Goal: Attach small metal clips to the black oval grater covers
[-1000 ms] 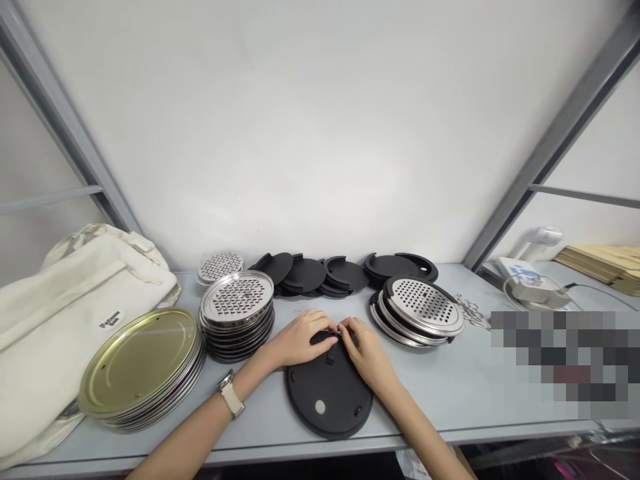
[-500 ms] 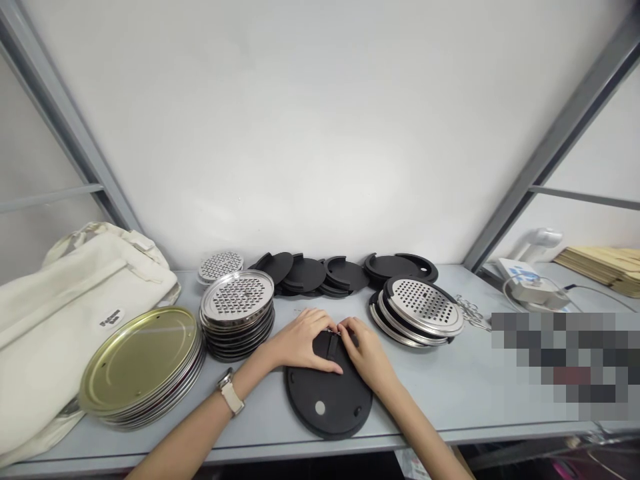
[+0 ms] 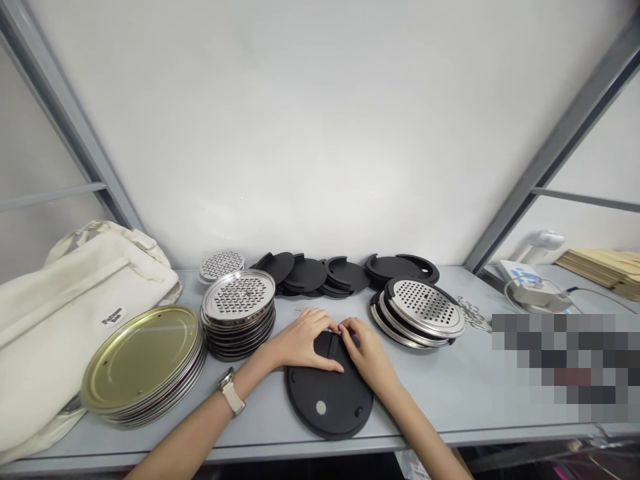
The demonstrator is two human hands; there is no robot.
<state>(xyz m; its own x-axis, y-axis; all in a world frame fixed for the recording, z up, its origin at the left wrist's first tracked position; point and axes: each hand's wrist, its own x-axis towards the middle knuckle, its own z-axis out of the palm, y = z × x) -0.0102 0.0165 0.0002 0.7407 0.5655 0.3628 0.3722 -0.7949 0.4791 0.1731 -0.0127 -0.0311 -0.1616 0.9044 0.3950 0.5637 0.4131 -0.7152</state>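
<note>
A round black plastic disc (image 3: 330,407) lies on the grey shelf, with a pale round spot near its front edge and a raised strip towards the back. My left hand (image 3: 305,340) grips its back left side, the thumb stretched over the face and the fingertips at the back edge. Opposite it, my right hand (image 3: 367,353) is closed in a pinch at the same edge, beside the strip. A small metal glint shows between the fingertips; most of what they pinch is hidden.
To the left stand stacked round graters (image 3: 240,300), gold-coloured lids (image 3: 145,360) and a cream bag (image 3: 55,333). Behind the hands lie black discs (image 3: 307,275). On the right are grater plates in black holders (image 3: 425,310), wire pieces (image 3: 470,313) and a white device (image 3: 525,283).
</note>
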